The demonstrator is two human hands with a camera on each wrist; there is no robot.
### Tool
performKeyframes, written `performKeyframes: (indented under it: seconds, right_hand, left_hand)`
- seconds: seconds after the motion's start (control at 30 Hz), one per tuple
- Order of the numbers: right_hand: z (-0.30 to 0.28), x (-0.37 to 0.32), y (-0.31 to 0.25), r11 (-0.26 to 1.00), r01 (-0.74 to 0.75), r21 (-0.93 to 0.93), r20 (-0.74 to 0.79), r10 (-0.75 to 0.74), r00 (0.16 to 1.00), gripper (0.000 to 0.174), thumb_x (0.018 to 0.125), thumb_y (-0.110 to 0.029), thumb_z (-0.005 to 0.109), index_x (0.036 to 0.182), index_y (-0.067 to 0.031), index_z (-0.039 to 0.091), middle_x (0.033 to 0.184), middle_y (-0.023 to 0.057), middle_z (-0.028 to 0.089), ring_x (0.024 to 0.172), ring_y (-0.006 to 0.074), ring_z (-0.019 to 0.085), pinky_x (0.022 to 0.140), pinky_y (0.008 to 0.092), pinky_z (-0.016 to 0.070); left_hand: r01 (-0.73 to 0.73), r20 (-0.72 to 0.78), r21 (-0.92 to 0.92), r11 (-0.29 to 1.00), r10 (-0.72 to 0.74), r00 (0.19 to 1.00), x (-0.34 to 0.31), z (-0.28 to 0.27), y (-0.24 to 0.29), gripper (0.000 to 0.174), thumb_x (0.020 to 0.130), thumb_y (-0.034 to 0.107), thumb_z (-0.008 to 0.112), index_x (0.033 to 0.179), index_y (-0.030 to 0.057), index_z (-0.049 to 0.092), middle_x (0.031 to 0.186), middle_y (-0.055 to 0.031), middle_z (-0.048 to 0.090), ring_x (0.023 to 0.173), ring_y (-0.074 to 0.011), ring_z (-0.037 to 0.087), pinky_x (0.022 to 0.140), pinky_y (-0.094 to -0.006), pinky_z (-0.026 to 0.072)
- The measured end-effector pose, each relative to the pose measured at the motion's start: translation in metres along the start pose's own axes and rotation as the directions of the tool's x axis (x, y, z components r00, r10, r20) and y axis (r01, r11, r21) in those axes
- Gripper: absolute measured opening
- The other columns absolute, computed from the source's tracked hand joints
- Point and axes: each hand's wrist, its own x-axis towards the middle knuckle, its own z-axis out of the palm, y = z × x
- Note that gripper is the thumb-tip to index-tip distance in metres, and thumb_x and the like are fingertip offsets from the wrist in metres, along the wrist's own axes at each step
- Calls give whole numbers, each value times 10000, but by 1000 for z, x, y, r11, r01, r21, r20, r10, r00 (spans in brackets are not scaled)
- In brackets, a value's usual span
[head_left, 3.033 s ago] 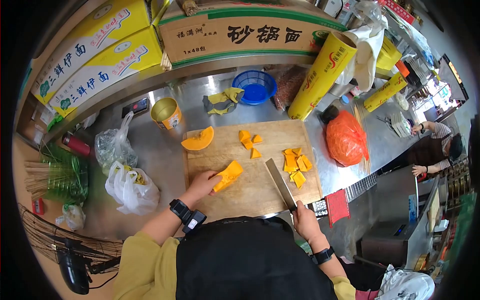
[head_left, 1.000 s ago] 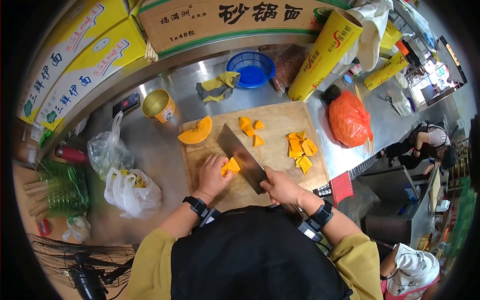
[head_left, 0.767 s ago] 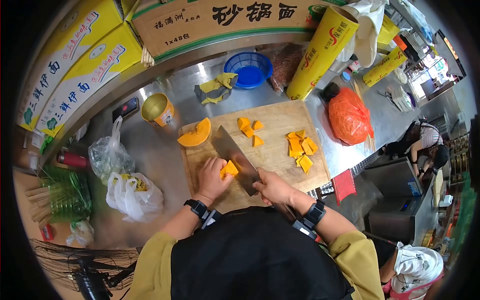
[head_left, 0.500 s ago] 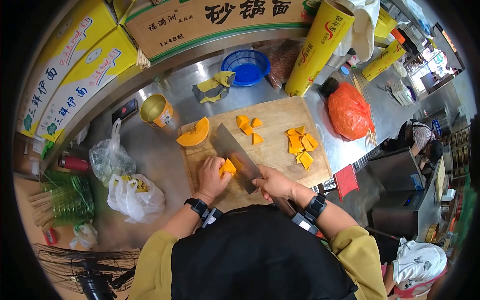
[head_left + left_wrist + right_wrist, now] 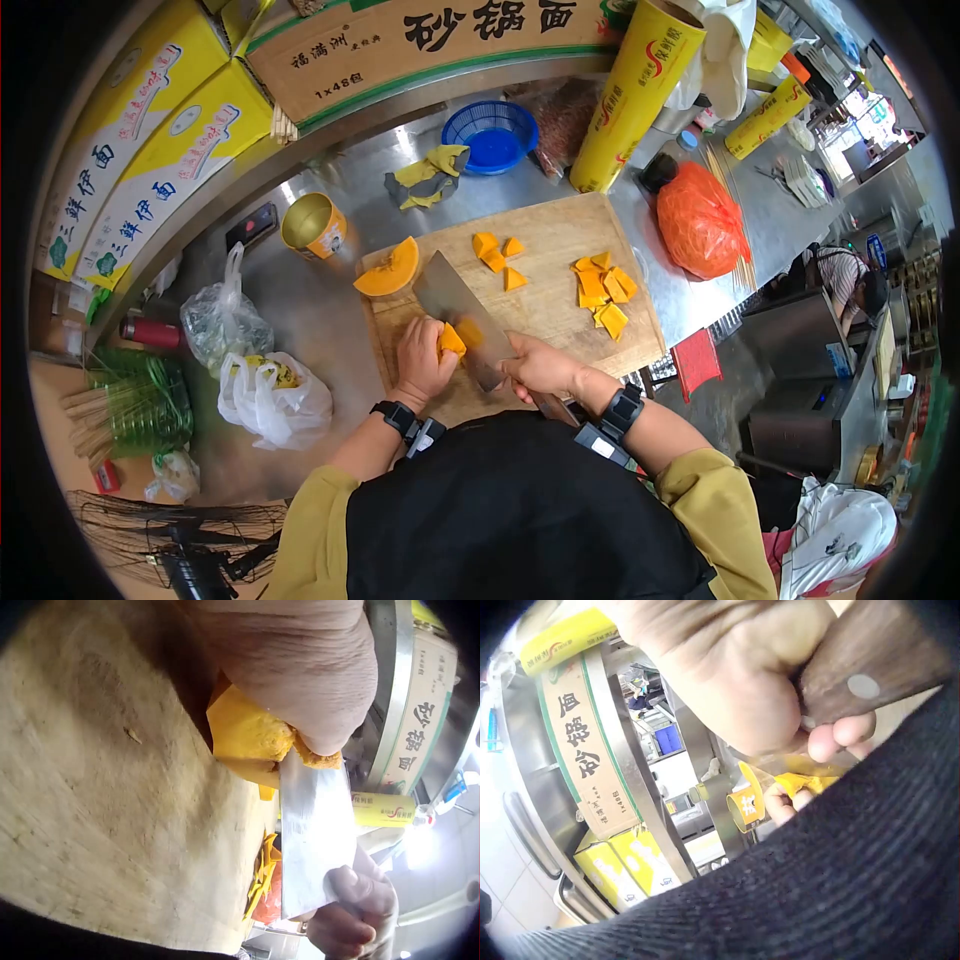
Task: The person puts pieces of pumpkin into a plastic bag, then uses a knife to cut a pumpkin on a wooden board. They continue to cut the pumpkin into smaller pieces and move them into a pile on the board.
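The left hand (image 5: 422, 362) holds an orange pumpkin chunk (image 5: 451, 341) down on the wooden cutting board (image 5: 560, 230). In the left wrist view the cleaver blade (image 5: 315, 840) stands against that chunk (image 5: 247, 735), close to the left thumb. The right hand (image 5: 545, 365) grips the cleaver (image 5: 455, 305) at the handle's front; its wooden handle (image 5: 877, 660) shows in the right wrist view. A curved pumpkin wedge (image 5: 390, 270) lies at the board's upper left. Several small pieces (image 5: 490, 252) lie at upper middle, and more cut pieces (image 5: 605, 288) on the right.
Behind the board are an open yellow tin (image 5: 314, 226), a cloth (image 5: 428, 177), a blue basket (image 5: 490, 137) and a yellow film roll (image 5: 640, 95). An orange-red bag (image 5: 698, 222) stands right, plastic bags (image 5: 275, 400) left. Another person (image 5: 845, 275) is at the far right.
Since three seconds ago, the left hand's chunk has come lower on the board and the cleaver has moved left against it. Over the last half second, both hands have barely moved.
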Motion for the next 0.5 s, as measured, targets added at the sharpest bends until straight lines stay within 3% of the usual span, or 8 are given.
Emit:
performKeyframes:
  seconds: [0.1,0.2,0.3,0.33,0.43,0.5]
  right_hand:
    - [3,-1,-3,992,50,-115,-37,-55,998,234,991,-74,513,1213,-18,467,677,39,557,480,105,524,433,274,462]
    - [-6,-21,-13,991,113,-76,-145,-123,982,317,989,-70,514,1292,-16,434,674,25,540,480,100,523,433,262,456]
    - [-25,-48,-24,966,227,-122,-265,-253,931,409,979,-93,525,1347,34,397,714,55,567,485,107,538,439,268,469]
    - [-31,-53,-21,967,223,-127,-290,-251,923,435,978,-90,524,1370,32,381,720,56,572,481,107,536,438,266,467]
    - [-43,-72,-6,973,203,-114,-358,-231,905,485,974,-80,522,1414,26,348,739,61,586,469,106,529,434,262,462]
    - [-45,-82,4,980,184,-78,-375,-200,905,481,972,-75,519,1412,22,351,750,65,596,465,107,528,431,262,459]
  left_hand:
    - [13,-58,9,1000,-12,998,-6,4,-4,222,769,120,572,955,31,490,890,-176,528,861,-371,534,766,-424,461]
    - [284,-48,-202,937,-299,953,-14,6,-11,248,828,104,555,1049,20,479,966,-170,539,877,-331,556,787,-389,468]
    - [317,-62,-296,901,-349,935,-16,0,-12,333,859,70,544,1180,23,466,1037,-149,537,883,-274,565,800,-360,473]
    - [290,-60,-364,885,-333,941,-17,0,-14,484,862,31,551,1330,49,427,1089,-141,525,930,-233,565,815,-353,480]
    - [490,227,-409,770,-435,871,-20,-25,5,629,817,4,586,1413,105,412,1160,-150,532,1006,-271,569,855,-364,487]
    - [202,151,-17,979,-197,969,-14,-37,17,653,782,29,641,1400,129,456,1208,-134,531,1061,-287,556,905,-384,471]
